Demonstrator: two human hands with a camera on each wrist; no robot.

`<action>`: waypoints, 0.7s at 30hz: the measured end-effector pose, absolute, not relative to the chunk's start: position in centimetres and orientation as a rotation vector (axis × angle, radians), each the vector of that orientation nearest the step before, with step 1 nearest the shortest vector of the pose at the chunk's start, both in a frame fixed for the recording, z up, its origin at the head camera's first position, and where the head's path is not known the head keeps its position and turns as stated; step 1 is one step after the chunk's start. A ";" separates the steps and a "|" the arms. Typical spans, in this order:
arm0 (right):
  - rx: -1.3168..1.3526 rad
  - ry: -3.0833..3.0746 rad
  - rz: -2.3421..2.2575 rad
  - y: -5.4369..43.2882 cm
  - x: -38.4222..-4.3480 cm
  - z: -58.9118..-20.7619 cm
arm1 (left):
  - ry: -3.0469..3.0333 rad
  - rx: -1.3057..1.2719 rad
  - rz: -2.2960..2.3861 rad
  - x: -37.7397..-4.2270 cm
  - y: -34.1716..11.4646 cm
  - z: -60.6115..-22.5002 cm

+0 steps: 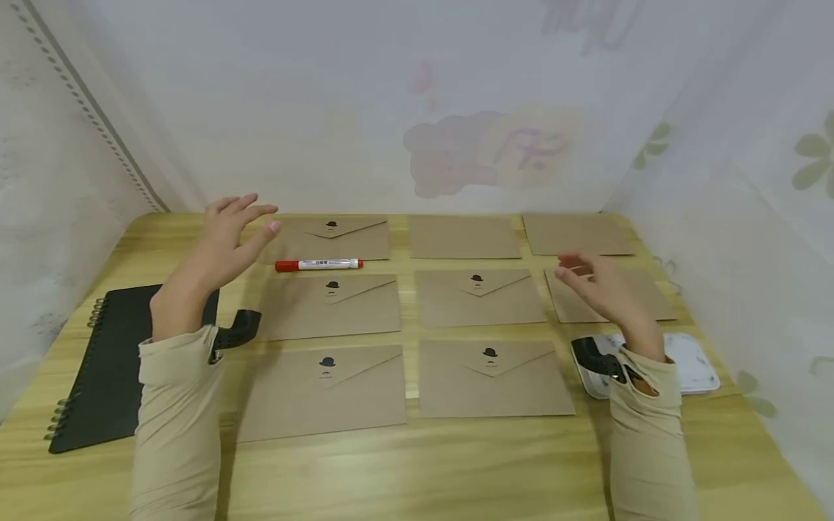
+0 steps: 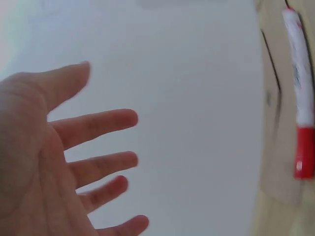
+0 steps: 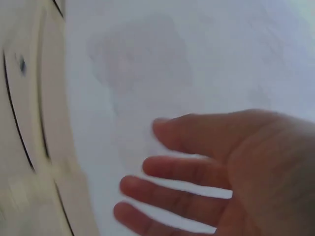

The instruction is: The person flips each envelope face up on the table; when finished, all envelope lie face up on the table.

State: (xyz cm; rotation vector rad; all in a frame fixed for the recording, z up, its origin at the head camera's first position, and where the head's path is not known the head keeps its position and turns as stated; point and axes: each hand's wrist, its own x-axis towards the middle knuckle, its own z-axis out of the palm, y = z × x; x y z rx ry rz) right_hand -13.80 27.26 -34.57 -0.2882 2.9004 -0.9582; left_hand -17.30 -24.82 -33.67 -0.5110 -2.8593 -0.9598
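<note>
My left hand hovers over the back left of the table with its fingers spread, holding nothing. Close to its right lies a red and white marker, between the back left envelope and the middle left envelope. In the left wrist view the marker shows at the right edge, apart from the fingers. My right hand, also holding nothing, is raised over a plain brown envelope at the right. Its fingers are loosely extended in the right wrist view.
Several brown envelopes lie in rows, including one at front left and one at front centre. A black spiral notebook lies under the left forearm. By the right wrist is a white tray. A pale draped wall borders the table.
</note>
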 end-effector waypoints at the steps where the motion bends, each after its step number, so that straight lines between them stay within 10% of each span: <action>1: -0.271 2.914 -0.952 28.0 -13.5 -34.5 | -2.857 -0.531 -0.946 -16.9 -24.7 -33.3; 10: -0.068 2.895 -0.812 31.8 -12.4 -33.3 | -2.798 -0.692 -0.874 -13.9 -19.1 -30.8; 21: 0.067 2.791 -0.673 35.4 -12.4 -34.3 | -2.931 -1.142 -0.958 -14.2 0.9 -33.9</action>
